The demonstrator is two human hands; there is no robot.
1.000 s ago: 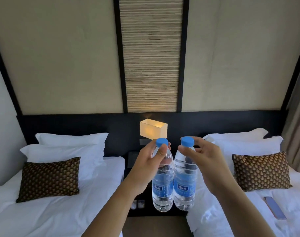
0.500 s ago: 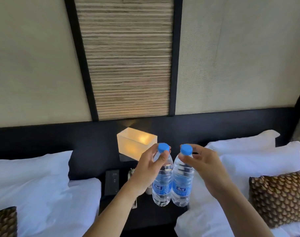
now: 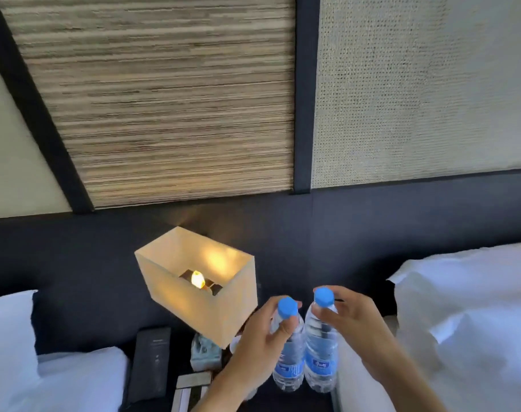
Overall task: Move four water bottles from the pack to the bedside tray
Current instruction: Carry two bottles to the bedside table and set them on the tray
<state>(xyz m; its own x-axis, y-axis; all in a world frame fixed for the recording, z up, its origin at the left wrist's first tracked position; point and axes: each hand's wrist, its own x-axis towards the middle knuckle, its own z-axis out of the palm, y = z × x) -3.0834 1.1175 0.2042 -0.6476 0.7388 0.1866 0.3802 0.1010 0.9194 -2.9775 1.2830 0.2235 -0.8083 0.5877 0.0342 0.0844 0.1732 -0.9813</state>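
Note:
I hold two clear water bottles with blue caps and blue labels, upright and side by side, above the dark bedside table between two beds. My left hand (image 3: 260, 343) grips the left bottle (image 3: 289, 367) at its neck. My right hand (image 3: 354, 325) grips the right bottle (image 3: 320, 364) just under its cap. The bottles' bases hang low over the table's right part; whether they touch it I cannot tell. No tray and no pack are clearly visible.
A lit box-shaped lamp (image 3: 199, 286) stands close to the left of my hands. Below it sit a black remote (image 3: 150, 364), a small pale figurine (image 3: 204, 352) and a striped card (image 3: 188, 391). White pillows lie at left (image 3: 12, 352) and right (image 3: 467, 322).
I have come closer to the bedside table and the view has tilted; the lamp now looms large. Both hands carried the bottles forward and lower, still side by side.

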